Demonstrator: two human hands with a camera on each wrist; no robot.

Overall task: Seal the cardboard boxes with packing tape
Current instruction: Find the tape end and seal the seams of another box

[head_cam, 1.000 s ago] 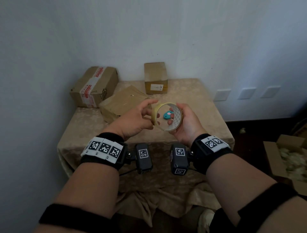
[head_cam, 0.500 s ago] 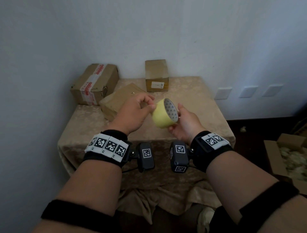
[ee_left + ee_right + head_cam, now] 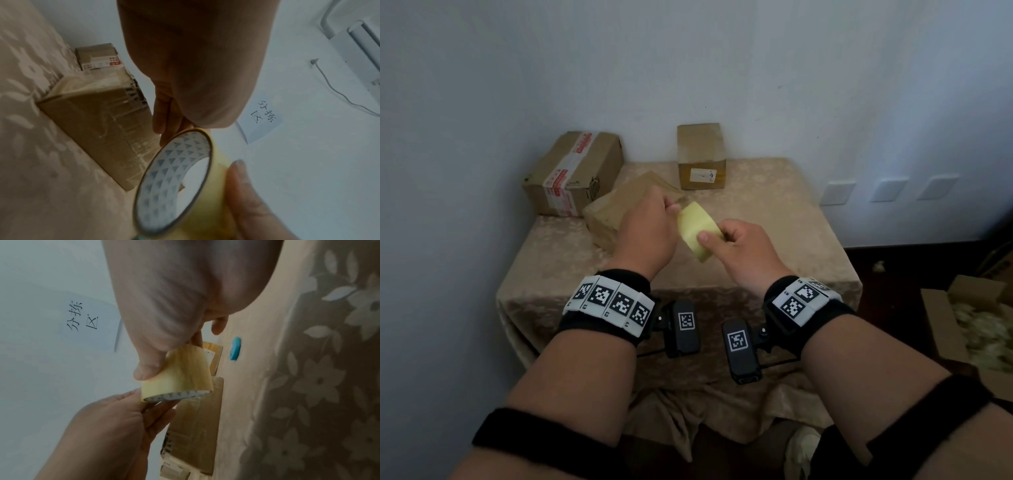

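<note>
Holding one tape roll (image 3: 697,230), three boxes (image 3: 701,156) beyond

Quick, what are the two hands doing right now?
Left hand: fingers touch the tape roll; cannot tell if gripping.
Right hand: holding the tape roll.

Tape roll (image 3: 697,230) showing pale yellow outside; inner core (image 3: 164,175) showing white with grey-blue triangle pattern. Desk cloth (image 3: 774,219) showing beige with paler flower-and-leaf pattern. Flat box (image 3: 616,209) just behind tape roll showing plain brown. Box (image 3: 571,173) left of it wearing white tape band with red print. Small box (image 3: 701,156) behind tape roll showing brown with white label. Small turquoise object (image 3: 235,348) lying on cloth. Wrist bands (image 3: 608,305) showing black-and-white square codes.
</note>
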